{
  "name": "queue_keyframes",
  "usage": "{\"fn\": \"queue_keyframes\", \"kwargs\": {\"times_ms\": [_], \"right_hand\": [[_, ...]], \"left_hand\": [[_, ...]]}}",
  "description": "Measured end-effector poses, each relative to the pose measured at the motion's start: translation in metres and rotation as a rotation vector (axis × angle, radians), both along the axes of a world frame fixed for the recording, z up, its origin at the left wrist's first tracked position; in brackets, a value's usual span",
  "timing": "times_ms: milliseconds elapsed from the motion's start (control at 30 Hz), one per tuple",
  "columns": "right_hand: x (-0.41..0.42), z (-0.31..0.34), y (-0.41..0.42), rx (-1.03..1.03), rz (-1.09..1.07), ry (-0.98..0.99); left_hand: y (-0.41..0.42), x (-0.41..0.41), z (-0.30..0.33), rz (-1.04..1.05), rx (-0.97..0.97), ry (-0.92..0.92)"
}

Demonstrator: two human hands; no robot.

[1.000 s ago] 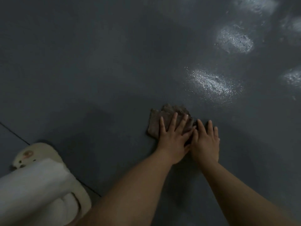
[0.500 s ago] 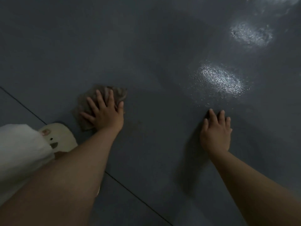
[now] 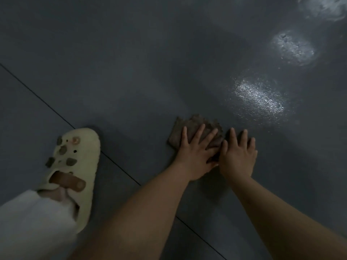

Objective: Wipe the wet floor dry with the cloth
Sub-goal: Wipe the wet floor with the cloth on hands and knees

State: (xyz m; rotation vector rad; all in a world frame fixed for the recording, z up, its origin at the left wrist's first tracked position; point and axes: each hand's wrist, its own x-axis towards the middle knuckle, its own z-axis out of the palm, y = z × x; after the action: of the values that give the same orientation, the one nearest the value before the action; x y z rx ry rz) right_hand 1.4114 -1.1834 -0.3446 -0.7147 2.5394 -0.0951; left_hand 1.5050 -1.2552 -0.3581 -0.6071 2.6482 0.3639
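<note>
Both my forearms reach forward and down to the dark grey floor (image 3: 131, 72). My left hand (image 3: 195, 156) lies flat, palm down, its fingers (image 3: 199, 133) straight and spread, pressing on the crumpled brown cloth (image 3: 189, 128). The cloth sits under those fingers, its far and left edges showing beyond the fingertips. My right hand (image 3: 238, 158) lies just beside, fingers straight, thumb at the cloth's right edge. Glistening wet patches (image 3: 259, 98) lie beyond. A cream perforated clog (image 3: 80, 156) stands left.
</note>
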Motion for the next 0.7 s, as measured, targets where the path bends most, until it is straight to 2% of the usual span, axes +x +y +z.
{"fn": "queue_keyframes", "kwargs": {"times_ms": [67,133,367,533,633,700], "right_hand": [[0.006,-0.002,0.000,0.005,-0.007,-0.010],[0.005,-0.002,-0.002,-0.001,-0.010,-0.017],[0.003,-0.002,-0.003,0.001,0.009,-0.016],[0.002,-0.002,-0.004,0.002,0.004,-0.028],[0.004,-0.004,-0.004,0.003,0.012,-0.007],[0.005,-0.004,-0.004,0.003,0.011,0.002]], "left_hand": [[-0.031,0.001,-0.001,0.000,-0.022,0.016],[-0.064,0.003,-0.002,0.109,-0.058,0.005],[-0.157,0.065,-0.004,0.743,-0.098,-0.044],[-0.142,0.088,-0.003,1.157,-0.093,-0.034],[-0.097,0.069,-0.003,1.177,-0.106,-0.030],[-0.055,0.052,-0.002,0.983,-0.101,-0.020]]}}
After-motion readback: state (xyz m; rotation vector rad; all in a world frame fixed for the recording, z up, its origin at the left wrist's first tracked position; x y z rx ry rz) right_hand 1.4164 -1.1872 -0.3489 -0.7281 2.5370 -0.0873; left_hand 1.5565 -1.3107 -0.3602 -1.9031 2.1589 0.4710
